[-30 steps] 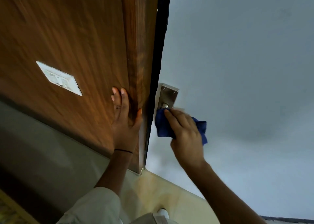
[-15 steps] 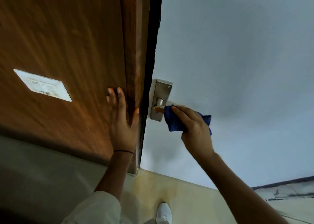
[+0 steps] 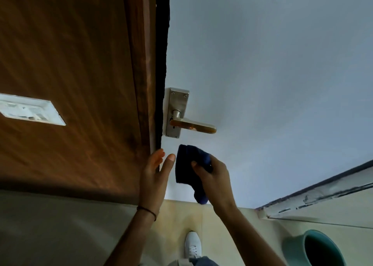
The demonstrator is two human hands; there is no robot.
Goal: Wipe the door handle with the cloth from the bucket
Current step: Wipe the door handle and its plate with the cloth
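Observation:
A metal lever door handle (image 3: 192,126) on a steel backplate (image 3: 177,104) sticks out from the pale grey door (image 3: 262,73), fully uncovered. Below it my right hand (image 3: 214,176) grips a dark blue cloth (image 3: 188,169), held clear of the handle. My left hand (image 3: 155,174) is beside the cloth, fingers apart, holding nothing, just off the wooden door frame (image 3: 143,84). A teal bucket (image 3: 314,249) stands on the floor at the lower right.
A brown wood panel (image 3: 70,73) with a white switch plate (image 3: 30,109) fills the left side. Beige floor tiles (image 3: 218,225) lie below, with my white shoe (image 3: 192,244) on them. A worn skirting strip (image 3: 323,195) runs at the right.
My right hand has pulled the cloth down off the handle, leaving the lever bare. My left hand has come off the door frame. The view has tilted down, bringing the bucket into sight.

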